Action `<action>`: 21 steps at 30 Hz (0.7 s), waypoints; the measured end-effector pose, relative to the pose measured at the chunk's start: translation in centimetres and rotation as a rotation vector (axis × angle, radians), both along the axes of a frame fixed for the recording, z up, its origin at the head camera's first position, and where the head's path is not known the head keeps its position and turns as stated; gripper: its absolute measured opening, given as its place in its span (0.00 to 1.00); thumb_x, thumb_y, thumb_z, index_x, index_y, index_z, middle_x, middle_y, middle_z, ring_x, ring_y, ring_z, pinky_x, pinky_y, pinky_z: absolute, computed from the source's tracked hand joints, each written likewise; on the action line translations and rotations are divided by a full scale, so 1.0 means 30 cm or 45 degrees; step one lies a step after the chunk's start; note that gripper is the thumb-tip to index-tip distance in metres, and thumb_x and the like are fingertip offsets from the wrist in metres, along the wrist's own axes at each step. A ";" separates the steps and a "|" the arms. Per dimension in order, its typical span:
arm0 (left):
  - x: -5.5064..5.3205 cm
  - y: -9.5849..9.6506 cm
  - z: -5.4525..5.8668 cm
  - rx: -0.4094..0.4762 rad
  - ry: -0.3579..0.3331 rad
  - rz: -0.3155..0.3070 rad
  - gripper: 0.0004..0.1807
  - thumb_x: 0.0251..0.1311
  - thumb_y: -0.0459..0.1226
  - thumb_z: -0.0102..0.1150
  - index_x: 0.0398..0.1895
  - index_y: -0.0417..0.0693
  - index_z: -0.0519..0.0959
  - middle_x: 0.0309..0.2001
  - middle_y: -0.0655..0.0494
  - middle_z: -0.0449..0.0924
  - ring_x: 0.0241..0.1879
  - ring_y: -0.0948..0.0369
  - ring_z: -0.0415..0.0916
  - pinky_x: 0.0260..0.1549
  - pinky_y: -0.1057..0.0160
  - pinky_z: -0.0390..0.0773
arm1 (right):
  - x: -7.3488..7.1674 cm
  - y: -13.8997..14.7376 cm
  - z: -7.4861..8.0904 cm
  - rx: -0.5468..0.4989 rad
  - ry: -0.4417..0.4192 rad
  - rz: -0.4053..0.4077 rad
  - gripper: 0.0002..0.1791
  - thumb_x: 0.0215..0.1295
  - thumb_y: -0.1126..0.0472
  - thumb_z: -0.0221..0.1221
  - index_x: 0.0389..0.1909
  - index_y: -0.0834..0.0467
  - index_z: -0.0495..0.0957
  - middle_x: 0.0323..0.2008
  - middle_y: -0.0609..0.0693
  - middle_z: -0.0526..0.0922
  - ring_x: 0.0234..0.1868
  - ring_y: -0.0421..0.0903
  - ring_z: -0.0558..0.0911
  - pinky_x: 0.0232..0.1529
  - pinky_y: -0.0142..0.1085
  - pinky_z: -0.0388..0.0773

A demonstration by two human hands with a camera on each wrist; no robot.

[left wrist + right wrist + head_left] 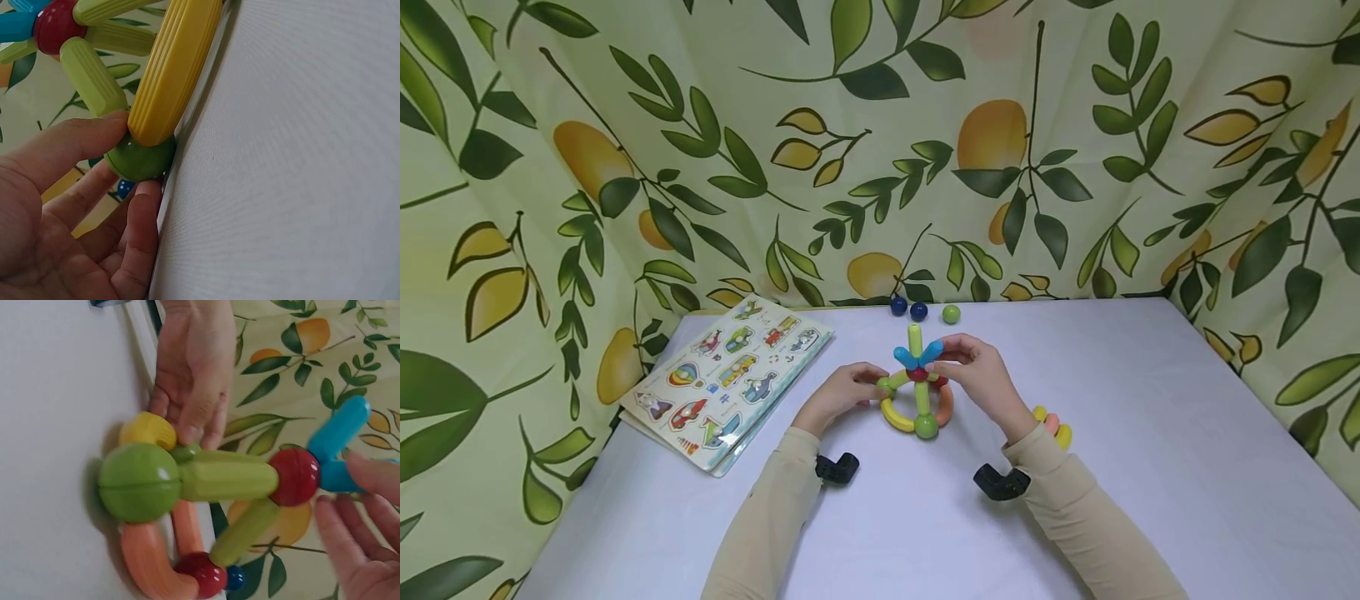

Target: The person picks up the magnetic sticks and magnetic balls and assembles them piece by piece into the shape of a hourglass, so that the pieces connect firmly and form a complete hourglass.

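Observation:
A toy frame of rods and balls stands on the table between both hands. Its ring-shaped base joins curved yellow rods (172, 69) and orange rods (946, 406) through green and red balls. Straight light green rods (228, 476) lean inward to a red ball (294, 476), from which blue rods (340, 428) and an upright light green rod (914, 338) stick out. My left hand (842, 396) pinches a green ball (142, 157) at the left of the base. With thumb and fingers, my right hand (981, 375) pinches a blue rod beside the red ball.
Picture boards (730, 375) lie stacked on the left. Near the back edge sit two dark blue balls (918, 312) and a loose green ball (951, 314). Yellow and pink curved pieces (1063, 435) lie by the right forearm. A leaf-patterned curtain (880, 167) hangs behind the table.

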State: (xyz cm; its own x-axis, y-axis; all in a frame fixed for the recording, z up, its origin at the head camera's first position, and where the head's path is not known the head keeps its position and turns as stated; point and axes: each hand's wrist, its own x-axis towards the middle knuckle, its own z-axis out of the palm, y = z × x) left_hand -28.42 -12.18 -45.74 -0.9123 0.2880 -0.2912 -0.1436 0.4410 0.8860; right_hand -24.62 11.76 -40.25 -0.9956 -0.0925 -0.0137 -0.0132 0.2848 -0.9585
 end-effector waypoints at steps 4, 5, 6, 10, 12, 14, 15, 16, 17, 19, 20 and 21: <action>-0.003 0.003 -0.001 0.005 0.001 0.003 0.19 0.58 0.39 0.68 0.54 0.50 0.81 0.55 0.52 0.80 0.46 0.60 0.76 0.42 0.66 0.78 | -0.059 0.058 0.007 0.031 -0.069 0.003 0.25 0.64 0.58 0.66 0.61 0.60 0.75 0.58 0.59 0.81 0.59 0.53 0.81 0.68 0.53 0.70; -0.003 0.003 -0.002 0.009 0.000 0.004 0.19 0.58 0.39 0.68 0.54 0.50 0.81 0.56 0.52 0.80 0.46 0.60 0.76 0.42 0.66 0.78 | -0.083 0.075 0.007 0.032 -0.086 -0.023 0.26 0.65 0.57 0.65 0.62 0.59 0.75 0.59 0.59 0.80 0.59 0.54 0.81 0.69 0.53 0.69; -0.003 0.004 -0.003 0.009 -0.001 0.005 0.19 0.58 0.39 0.68 0.54 0.50 0.81 0.56 0.52 0.80 0.46 0.60 0.76 0.42 0.67 0.78 | -0.110 0.092 0.006 0.036 -0.091 -0.055 0.27 0.65 0.57 0.65 0.63 0.59 0.74 0.59 0.60 0.79 0.60 0.55 0.80 0.69 0.53 0.69; -0.003 0.001 -0.009 0.000 -0.004 0.014 0.19 0.58 0.39 0.68 0.54 0.50 0.81 0.55 0.53 0.80 0.45 0.60 0.76 0.42 0.66 0.78 | -0.220 0.147 -0.012 0.082 -0.114 -0.150 0.29 0.67 0.55 0.64 0.67 0.59 0.71 0.62 0.61 0.76 0.62 0.57 0.78 0.69 0.52 0.69; -0.002 0.000 -0.012 -0.008 -0.003 0.012 0.19 0.58 0.40 0.68 0.53 0.51 0.81 0.55 0.54 0.80 0.45 0.60 0.76 0.42 0.66 0.78 | -0.264 0.166 -0.028 0.129 -0.116 -0.170 0.30 0.66 0.55 0.64 0.67 0.59 0.70 0.63 0.61 0.75 0.63 0.57 0.75 0.68 0.52 0.69; -0.002 -0.001 -0.015 -0.011 -0.003 0.011 0.18 0.58 0.40 0.68 0.53 0.52 0.81 0.55 0.54 0.81 0.45 0.60 0.76 0.42 0.66 0.78 | -0.298 0.173 -0.040 0.161 -0.125 -0.180 0.30 0.66 0.55 0.64 0.67 0.59 0.71 0.64 0.60 0.74 0.64 0.58 0.72 0.68 0.52 0.69; -0.002 -0.002 -0.015 -0.012 -0.004 0.012 0.18 0.58 0.40 0.68 0.53 0.52 0.82 0.54 0.54 0.81 0.45 0.60 0.76 0.42 0.66 0.78 | -0.314 0.173 -0.046 0.171 -0.125 -0.182 0.29 0.66 0.56 0.64 0.66 0.60 0.71 0.64 0.60 0.74 0.65 0.58 0.72 0.67 0.52 0.69; -0.002 -0.003 -0.015 -0.011 -0.003 0.013 0.18 0.58 0.40 0.68 0.53 0.52 0.82 0.54 0.54 0.81 0.45 0.60 0.76 0.42 0.66 0.78 | -0.328 0.172 -0.053 0.171 -0.125 -0.185 0.29 0.66 0.57 0.64 0.66 0.60 0.71 0.64 0.61 0.74 0.65 0.58 0.71 0.67 0.51 0.69; -0.002 -0.004 -0.015 -0.011 -0.002 0.015 0.18 0.58 0.40 0.68 0.53 0.52 0.82 0.54 0.54 0.81 0.45 0.60 0.76 0.43 0.66 0.78 | -0.340 0.168 -0.058 0.170 -0.130 -0.187 0.29 0.66 0.58 0.64 0.66 0.60 0.71 0.65 0.60 0.73 0.65 0.58 0.71 0.67 0.51 0.69; -0.002 -0.005 -0.014 -0.007 0.001 0.015 0.19 0.58 0.40 0.68 0.53 0.51 0.82 0.55 0.54 0.81 0.45 0.60 0.76 0.42 0.66 0.79 | -0.364 0.160 -0.068 0.158 -0.140 -0.189 0.29 0.65 0.60 0.63 0.66 0.61 0.71 0.66 0.61 0.73 0.65 0.59 0.71 0.67 0.51 0.69; -0.002 -0.004 -0.013 -0.003 -0.002 0.015 0.19 0.58 0.40 0.68 0.53 0.52 0.82 0.55 0.54 0.81 0.45 0.60 0.76 0.43 0.66 0.79 | -0.374 0.157 -0.074 0.153 -0.143 -0.185 0.29 0.65 0.60 0.63 0.67 0.61 0.71 0.66 0.61 0.73 0.65 0.59 0.71 0.67 0.51 0.69; -0.001 -0.003 -0.012 -0.002 -0.002 0.013 0.19 0.58 0.40 0.68 0.53 0.51 0.82 0.55 0.54 0.81 0.45 0.60 0.76 0.43 0.66 0.79 | -0.386 0.155 -0.081 0.151 -0.145 -0.180 0.30 0.65 0.61 0.64 0.67 0.61 0.70 0.67 0.61 0.72 0.65 0.59 0.71 0.67 0.50 0.69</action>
State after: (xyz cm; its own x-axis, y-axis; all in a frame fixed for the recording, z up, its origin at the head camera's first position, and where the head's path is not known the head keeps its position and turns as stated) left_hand -28.46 -12.28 -46.11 -0.9146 0.2785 -0.2931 -0.1495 0.4406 0.8852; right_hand -36.19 16.42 -42.68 -0.9900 0.0566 -0.1290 0.1409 0.3873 -0.9111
